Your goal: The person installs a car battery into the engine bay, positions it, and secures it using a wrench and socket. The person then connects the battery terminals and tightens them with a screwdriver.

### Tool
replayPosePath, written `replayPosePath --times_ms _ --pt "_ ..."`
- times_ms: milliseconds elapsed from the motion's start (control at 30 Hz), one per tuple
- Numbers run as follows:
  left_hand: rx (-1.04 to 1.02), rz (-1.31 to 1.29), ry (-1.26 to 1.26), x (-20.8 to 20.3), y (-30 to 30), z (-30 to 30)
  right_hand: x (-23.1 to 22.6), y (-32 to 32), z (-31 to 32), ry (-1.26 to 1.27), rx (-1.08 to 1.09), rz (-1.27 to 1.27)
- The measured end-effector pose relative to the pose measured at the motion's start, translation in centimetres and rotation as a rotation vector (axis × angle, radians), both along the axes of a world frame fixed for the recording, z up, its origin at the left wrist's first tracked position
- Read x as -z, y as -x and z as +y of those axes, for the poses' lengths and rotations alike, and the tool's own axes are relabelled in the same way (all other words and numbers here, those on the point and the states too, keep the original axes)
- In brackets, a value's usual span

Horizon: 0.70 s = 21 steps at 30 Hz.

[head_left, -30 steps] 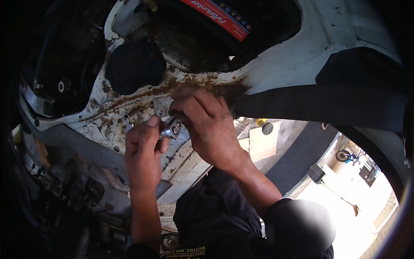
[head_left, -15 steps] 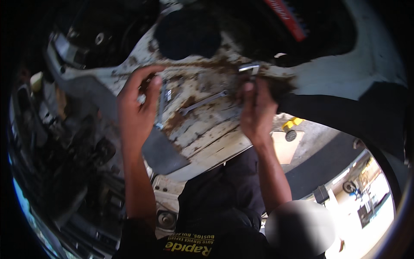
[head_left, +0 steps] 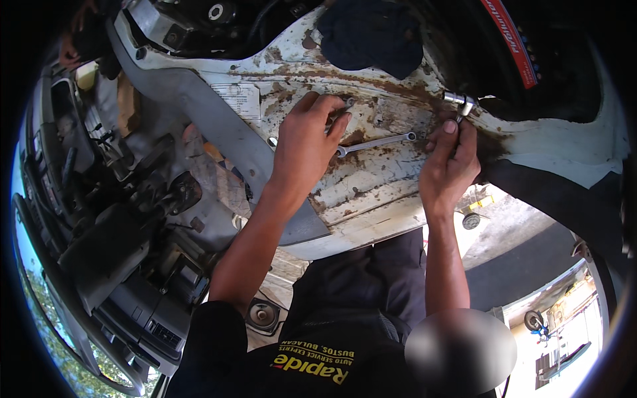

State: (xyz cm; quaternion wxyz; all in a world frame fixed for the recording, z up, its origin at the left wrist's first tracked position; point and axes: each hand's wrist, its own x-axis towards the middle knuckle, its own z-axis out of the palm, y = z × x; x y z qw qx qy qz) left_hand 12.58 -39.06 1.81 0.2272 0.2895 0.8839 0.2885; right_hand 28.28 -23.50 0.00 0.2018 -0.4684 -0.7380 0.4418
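Note:
My right hand [head_left: 450, 162] is closed round the handle of a socket wrench [head_left: 466, 106], a shiny socket fitted crosswise on its head. Above the rusty white metal panel [head_left: 358, 192], my left hand [head_left: 302, 142] has its fingers curled in. A small metal end [head_left: 349, 103] shows at its fingertips; the rest is hidden behind the hand. Between both hands a combination wrench [head_left: 378, 142] lies on the panel, its open end close to my left thumb.
A dark cloth [head_left: 371, 36] lies on the far part of the panel. A grey trim strip [head_left: 239, 156] runs along its left side. Dark vehicle interior parts [head_left: 106, 259] fill the left, with a round speaker [head_left: 264, 314] near my left elbow. A black part with a red label [head_left: 511, 43] is at far right.
The view has shifted, so the panel appears farther right. My left hand has moved over where a socket and a slim tool lay, and its fingers have drawn together. My right hand still holds the socket wrench.

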Motion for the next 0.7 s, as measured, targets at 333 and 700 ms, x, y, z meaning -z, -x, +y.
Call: replayPosePath --times_ms 333,700 --pt "-0.101 -0.085 -0.064 -4.8 -0.6 1.7 0.5 -0.7 0.1 -0.118 0.046 -0.002" --pt "0.774 0.066 -0.413 -1.2 4.8 32.7 0.4 -0.5 0.4 -0.156 -0.005 0.079"
